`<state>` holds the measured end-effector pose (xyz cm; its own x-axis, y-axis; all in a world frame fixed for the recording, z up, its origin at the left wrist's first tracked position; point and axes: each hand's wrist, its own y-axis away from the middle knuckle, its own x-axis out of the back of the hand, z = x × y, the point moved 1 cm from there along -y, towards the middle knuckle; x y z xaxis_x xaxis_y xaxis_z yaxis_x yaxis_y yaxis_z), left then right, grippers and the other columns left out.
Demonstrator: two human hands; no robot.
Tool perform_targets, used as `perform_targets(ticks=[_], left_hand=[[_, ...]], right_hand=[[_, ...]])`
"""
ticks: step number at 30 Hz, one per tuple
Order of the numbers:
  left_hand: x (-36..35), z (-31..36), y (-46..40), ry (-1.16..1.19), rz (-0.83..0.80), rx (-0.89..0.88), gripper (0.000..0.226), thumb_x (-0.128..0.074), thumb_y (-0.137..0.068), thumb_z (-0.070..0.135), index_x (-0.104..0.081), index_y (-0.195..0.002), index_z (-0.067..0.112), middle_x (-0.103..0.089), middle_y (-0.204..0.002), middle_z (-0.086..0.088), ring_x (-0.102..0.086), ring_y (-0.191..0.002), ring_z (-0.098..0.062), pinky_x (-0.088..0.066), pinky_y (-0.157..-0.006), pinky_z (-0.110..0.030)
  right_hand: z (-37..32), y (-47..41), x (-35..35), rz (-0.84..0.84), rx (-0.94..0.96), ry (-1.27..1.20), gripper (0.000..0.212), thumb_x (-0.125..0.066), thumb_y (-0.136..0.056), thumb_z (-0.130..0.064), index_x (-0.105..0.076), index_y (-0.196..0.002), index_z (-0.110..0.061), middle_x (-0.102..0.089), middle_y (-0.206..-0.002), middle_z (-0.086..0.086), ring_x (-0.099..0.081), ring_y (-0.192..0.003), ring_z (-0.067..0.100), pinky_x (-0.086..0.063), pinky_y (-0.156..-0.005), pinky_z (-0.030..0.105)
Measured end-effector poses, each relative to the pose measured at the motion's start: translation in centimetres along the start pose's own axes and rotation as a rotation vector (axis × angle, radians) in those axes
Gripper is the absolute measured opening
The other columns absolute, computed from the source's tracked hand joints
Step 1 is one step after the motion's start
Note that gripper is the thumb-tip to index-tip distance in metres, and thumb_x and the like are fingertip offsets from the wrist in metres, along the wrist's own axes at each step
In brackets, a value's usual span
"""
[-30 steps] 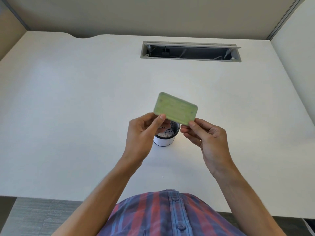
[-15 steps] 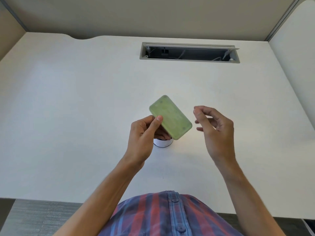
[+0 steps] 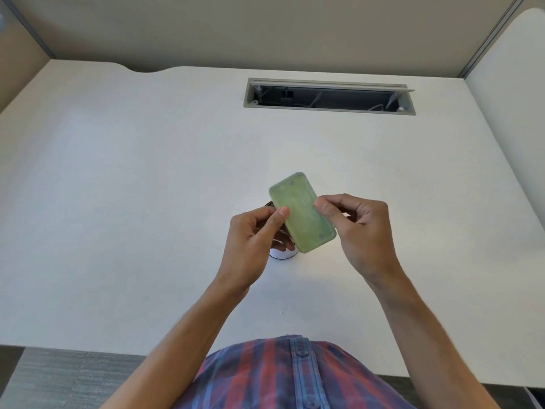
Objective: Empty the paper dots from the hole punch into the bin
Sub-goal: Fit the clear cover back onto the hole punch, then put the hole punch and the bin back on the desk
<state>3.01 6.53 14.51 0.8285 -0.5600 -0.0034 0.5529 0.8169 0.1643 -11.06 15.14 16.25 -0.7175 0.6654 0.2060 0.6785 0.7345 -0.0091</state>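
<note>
A flat green hole punch with rounded corners is held above the middle of the white desk, its green base facing up. My left hand grips its left long edge with the thumb on top. My right hand pinches its right long edge. Directly beneath the punch stands a small round white bin; only its lower front wall and a sliver of dark rim show, and its inside is hidden.
The white desk spreads wide on all sides of the bin. An open grey cable slot with wires inside lies at the back. Partition walls rise behind and to the right. My striped shirt fills the bottom edge.
One second ago both hands held the punch crosswise. My right hand then let go while the left turned the punch lengthwise; now the right hand has come back and grips its right edge.
</note>
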Motion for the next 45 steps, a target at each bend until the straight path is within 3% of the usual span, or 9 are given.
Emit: perform_targets(ticks=[4,10,18,21,25,33,37,41,45], left_hand=[[-0.3,0.7,-0.5,-0.028,0.145,0.009,0.023,-0.072,-0.090,0.028,-0.073,-0.105,0.011,-0.078,-0.080,-0.004,-0.076,-0.071,-0.020,-0.062,-0.070,-0.035],[-0.6,2.6,-0.8,0.146,0.019,0.044,0.023,-0.070,-0.090,0.027,-0.072,-0.110,0.015,-0.079,-0.085,-0.006,-0.076,-0.077,-0.019,-0.059,-0.067,-0.026],[-0.4,1.4,-1.2,0.264,-0.064,0.087,0.026,-0.049,-0.102,0.020,-0.067,-0.114,0.007,-0.078,-0.090,-0.006,-0.076,-0.086,-0.026,-0.059,-0.074,-0.030],[-0.4,1.1,-1.3,0.282,-0.104,0.053,0.025,-0.047,-0.102,0.022,-0.065,-0.116,0.012,-0.077,-0.103,-0.007,-0.075,-0.098,-0.029,-0.056,-0.092,-0.039],[-0.5,1.0,-1.5,0.280,-0.142,0.018,0.032,-0.046,-0.099,0.026,-0.060,-0.124,0.011,-0.075,-0.111,-0.008,-0.072,-0.104,-0.031,-0.053,-0.098,-0.044],[-0.9,1.1,-2.1,-0.072,-0.026,-0.148,0.042,-0.055,-0.097,0.035,-0.058,-0.134,0.016,-0.070,-0.124,0.002,-0.067,-0.114,-0.009,-0.051,-0.100,-0.030],[-0.4,0.5,-2.3,-0.053,0.160,-0.188,0.032,-0.066,-0.093,0.028,-0.065,-0.122,0.015,-0.072,-0.113,0.009,-0.069,-0.106,-0.005,-0.052,-0.084,-0.019],[0.7,-1.0,-2.1,-0.192,0.203,-0.251,0.038,-0.065,-0.088,0.034,-0.063,-0.122,0.019,-0.067,-0.123,0.006,-0.061,-0.118,-0.006,-0.048,-0.099,-0.028],[1.9,-3.5,-1.2,-0.322,0.135,-0.229,0.056,-0.062,-0.083,0.050,-0.053,-0.132,0.025,-0.057,-0.136,0.011,-0.049,-0.131,-0.007,-0.041,-0.108,-0.032]], right_hand=[[0.1,0.9,-0.7,0.149,0.224,0.236,0.009,-0.068,-0.090,-0.017,-0.076,-0.086,-0.019,-0.073,-0.080,-0.009,-0.064,-0.075,0.005,-0.047,-0.061,0.020],[0.3,2.5,-1.9,0.249,0.624,0.518,0.015,-0.067,-0.092,-0.017,-0.076,-0.096,-0.006,-0.071,-0.087,0.005,-0.063,-0.077,0.021,-0.050,-0.065,0.032],[-0.2,2.0,-0.3,0.008,0.049,0.133,0.068,-0.081,-0.070,-0.047,-0.057,-0.132,-0.028,-0.064,-0.121,-0.015,-0.062,-0.112,0.004,-0.050,-0.088,0.022],[-0.2,1.7,0.0,-0.138,-0.135,-0.034,0.063,-0.086,-0.067,-0.040,-0.064,-0.125,-0.028,-0.075,-0.105,-0.009,-0.072,-0.093,0.009,-0.057,-0.083,0.031],[-0.9,1.4,0.5,-0.211,-0.151,-0.155,0.057,-0.082,-0.064,-0.027,-0.065,-0.118,-0.030,-0.077,-0.079,-0.007,-0.072,-0.073,0.005,-0.052,-0.073,0.016],[0.7,0.1,1.4,-0.057,-0.187,-0.228,0.063,-0.088,-0.056,-0.024,-0.068,-0.116,-0.022,-0.078,-0.077,0.001,-0.069,-0.061,0.011,-0.060,-0.074,0.030],[3.8,-2.2,3.0,0.178,-0.139,0.169,0.064,-0.089,-0.065,-0.038,-0.065,-0.124,-0.026,-0.077,-0.087,-0.001,-0.073,-0.071,0.006,-0.053,-0.075,0.016],[7.5,-4.1,4.4,0.215,-0.036,0.613,0.048,-0.078,-0.072,-0.045,-0.063,-0.112,-0.024,-0.075,-0.082,0.000,-0.068,-0.073,0.027,-0.054,-0.076,0.036],[10.6,-5.6,5.3,0.233,-0.041,0.893,0.049,-0.073,-0.077,-0.038,-0.059,-0.119,-0.017,-0.067,-0.071,0.010,-0.054,-0.063,0.034,-0.041,-0.060,0.035]])
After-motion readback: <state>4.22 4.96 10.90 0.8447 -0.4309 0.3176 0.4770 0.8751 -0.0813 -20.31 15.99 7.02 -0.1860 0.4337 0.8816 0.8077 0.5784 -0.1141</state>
